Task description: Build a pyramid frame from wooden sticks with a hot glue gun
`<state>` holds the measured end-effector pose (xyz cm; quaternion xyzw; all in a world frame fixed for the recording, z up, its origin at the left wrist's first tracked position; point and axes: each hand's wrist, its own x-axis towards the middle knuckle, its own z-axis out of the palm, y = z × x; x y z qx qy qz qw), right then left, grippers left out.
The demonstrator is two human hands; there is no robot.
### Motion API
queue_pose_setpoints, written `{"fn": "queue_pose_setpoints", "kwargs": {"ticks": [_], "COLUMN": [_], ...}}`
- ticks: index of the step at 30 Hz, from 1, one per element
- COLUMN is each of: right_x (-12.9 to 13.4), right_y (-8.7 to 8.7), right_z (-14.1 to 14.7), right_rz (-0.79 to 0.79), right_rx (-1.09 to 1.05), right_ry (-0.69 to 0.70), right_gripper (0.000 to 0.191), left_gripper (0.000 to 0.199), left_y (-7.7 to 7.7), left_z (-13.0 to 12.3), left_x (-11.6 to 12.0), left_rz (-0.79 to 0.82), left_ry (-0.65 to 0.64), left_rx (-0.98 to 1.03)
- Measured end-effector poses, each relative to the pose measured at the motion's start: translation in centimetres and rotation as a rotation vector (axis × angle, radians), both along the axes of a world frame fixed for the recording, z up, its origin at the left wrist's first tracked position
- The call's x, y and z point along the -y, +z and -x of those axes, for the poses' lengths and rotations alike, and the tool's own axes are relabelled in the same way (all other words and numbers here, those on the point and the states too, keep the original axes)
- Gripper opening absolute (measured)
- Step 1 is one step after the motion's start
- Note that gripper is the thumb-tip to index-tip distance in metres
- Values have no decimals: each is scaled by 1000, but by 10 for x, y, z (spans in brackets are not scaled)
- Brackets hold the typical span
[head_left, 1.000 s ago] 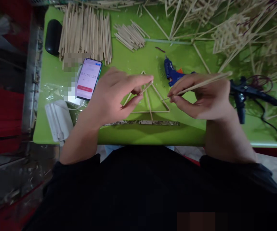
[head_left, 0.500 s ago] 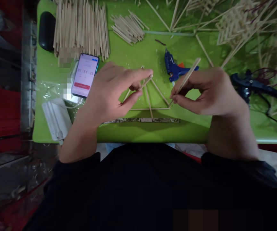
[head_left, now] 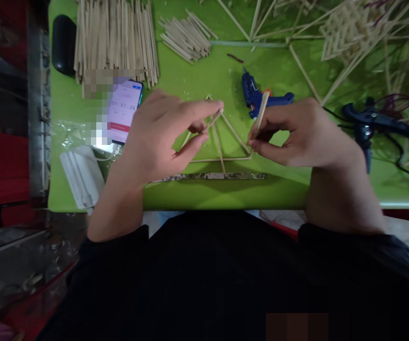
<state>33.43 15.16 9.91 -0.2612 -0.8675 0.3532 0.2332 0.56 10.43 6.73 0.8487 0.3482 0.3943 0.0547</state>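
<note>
Head view has the person mid-build on a little frame of thin sticks (head_left: 236, 133), sitting between both hands near the front edge of the green table (head_left: 278, 196). Left hand (head_left: 158, 135) has a short stick (head_left: 213, 121) pinched between thumb and index finger, right up by the top of the frame; can't really tell if that piece is attached yet. Right hand (head_left: 300, 135) is closed in a narrow pinch on another stick (head_left: 261, 111), its lower end down by the frame's right corner. Progress-wise, looks partway to me: slanted side, bottom stick (head_left: 232, 159) and middle stick (head_left: 219, 147) are in place, the last one reaching down to a patterned strip (head_left: 247, 176). The two held pieces look like the unfinished bit, though the joints are too small to judge and the fingers cover part of it. Blue glue gun (head_left: 252, 90) is lying just beyond the frame. As for containers, the long sticks (head_left: 115, 42) and short sticks (head_left: 188, 38) are just piled loose on the tabletop, not boxed. There's a black case (head_left: 64, 45) at the far left, looks closed, so no clue what's inside.
</note>
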Motion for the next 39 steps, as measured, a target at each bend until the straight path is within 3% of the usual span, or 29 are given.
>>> {"fn": "queue_pose_setpoints", "kwargs": {"ticks": [6,11,19,26,32,39], "right_x": [-2,0,-4,0,3,6], "right_y": [-3,-1,-5,-2,1,-2], "right_z": [-2,0,-1,4,7,9], "right_rz": [15,42,39,-33,-20,-8], "right_rx": [-22,4,16,30,35,55], "right_ry": [14,2,22,31,53,85], "right_gripper": [19,14,15,22,21,15], "left_gripper": [43,42,49,62,32,28], "left_y": [-2,5,5,17,21,17], "left_z": [0,-6,-4,-10,-13,-10], "left_x": [-3,-4,-2,6,8,5], "left_rz": [-35,-180,-102,-103,-111,-162], "left_ry": [34,-5,-42,4,-16,-39], "left_rx": [-22,24,45,-31,-72,-75]}}
